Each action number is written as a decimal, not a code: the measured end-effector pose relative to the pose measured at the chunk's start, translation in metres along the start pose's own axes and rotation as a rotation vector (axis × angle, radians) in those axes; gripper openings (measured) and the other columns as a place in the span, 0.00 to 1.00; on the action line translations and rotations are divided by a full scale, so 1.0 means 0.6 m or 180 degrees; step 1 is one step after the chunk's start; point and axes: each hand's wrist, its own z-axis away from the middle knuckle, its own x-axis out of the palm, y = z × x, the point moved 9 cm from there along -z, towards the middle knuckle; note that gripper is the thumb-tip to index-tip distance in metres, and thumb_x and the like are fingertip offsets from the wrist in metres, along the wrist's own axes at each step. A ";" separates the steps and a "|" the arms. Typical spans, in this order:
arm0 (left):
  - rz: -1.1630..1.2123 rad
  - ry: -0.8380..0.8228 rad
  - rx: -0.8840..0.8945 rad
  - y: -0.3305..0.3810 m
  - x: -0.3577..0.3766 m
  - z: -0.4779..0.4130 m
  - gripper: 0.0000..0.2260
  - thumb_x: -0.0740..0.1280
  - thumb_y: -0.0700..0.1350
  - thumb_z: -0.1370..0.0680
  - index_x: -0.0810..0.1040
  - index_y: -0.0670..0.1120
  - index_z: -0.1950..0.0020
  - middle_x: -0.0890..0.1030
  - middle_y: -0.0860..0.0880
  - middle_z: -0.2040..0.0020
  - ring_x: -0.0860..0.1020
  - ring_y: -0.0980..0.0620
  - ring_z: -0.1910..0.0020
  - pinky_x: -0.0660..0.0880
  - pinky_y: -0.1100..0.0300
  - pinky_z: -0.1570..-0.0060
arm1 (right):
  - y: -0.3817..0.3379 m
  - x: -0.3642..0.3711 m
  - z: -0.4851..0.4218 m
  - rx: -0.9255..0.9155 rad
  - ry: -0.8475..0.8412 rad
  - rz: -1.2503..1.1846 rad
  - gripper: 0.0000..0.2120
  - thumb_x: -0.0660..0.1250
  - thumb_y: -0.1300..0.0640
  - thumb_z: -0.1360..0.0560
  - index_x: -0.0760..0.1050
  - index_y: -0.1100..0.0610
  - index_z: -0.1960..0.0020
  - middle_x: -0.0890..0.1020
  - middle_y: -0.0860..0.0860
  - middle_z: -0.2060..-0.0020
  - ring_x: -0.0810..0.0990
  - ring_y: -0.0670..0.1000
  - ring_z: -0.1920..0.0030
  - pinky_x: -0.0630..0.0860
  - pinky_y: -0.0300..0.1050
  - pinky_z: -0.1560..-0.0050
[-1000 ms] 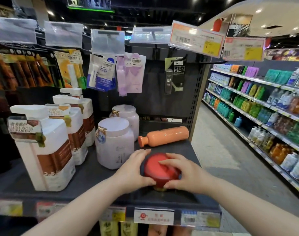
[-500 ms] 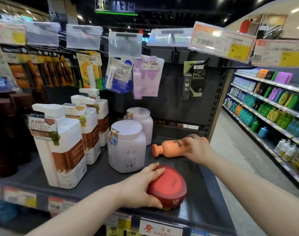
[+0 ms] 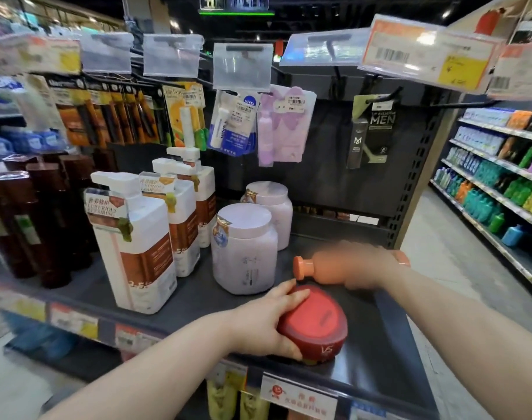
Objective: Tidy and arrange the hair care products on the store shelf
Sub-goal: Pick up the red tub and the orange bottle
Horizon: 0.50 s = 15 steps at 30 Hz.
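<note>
Head-camera view: a person's left hand (image 3: 266, 324) curled around a squat red jar (image 3: 314, 324) near the front edge of a dark store shelf (image 3: 389, 356), fingers over its lid and thumb low on its near side, the jar tilted with its base partly off the surface. The right hand (image 3: 366, 265), blurred, was wrapped over the body of an orange bottle (image 3: 322, 267) lying on its side toward the shelf's right edge, cap pointing left; how tightly it gripped could not be told. Behind the jar, two pale lilac jars (image 3: 245, 251) stood upright mid-shelf, one in front of the other, with a row of white pump bottles (image 3: 137, 241) running back along the left side. The tidying looked barely begun, with both loose items not yet stood in line. The risks appeared plain: the tilted red jar sat close to the front lip and could slide off if the one-handed hold loosened, and swinging the orange bottle upright could clip the nearest lilac jar, just beside its cap.
</note>
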 end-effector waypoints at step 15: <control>0.0603 0.0964 0.0121 0.064 -0.035 0.079 0.35 0.71 0.52 0.29 0.58 0.54 0.27 0.60 0.51 0.26 0.64 0.55 0.31 0.61 0.63 0.35 | -0.002 -0.188 0.266 0.0491 0.1314 -0.3127 0.34 0.78 0.48 0.39 0.69 0.54 0.38 0.78 0.50 0.48 0.77 0.51 0.48 0.76 0.49 0.48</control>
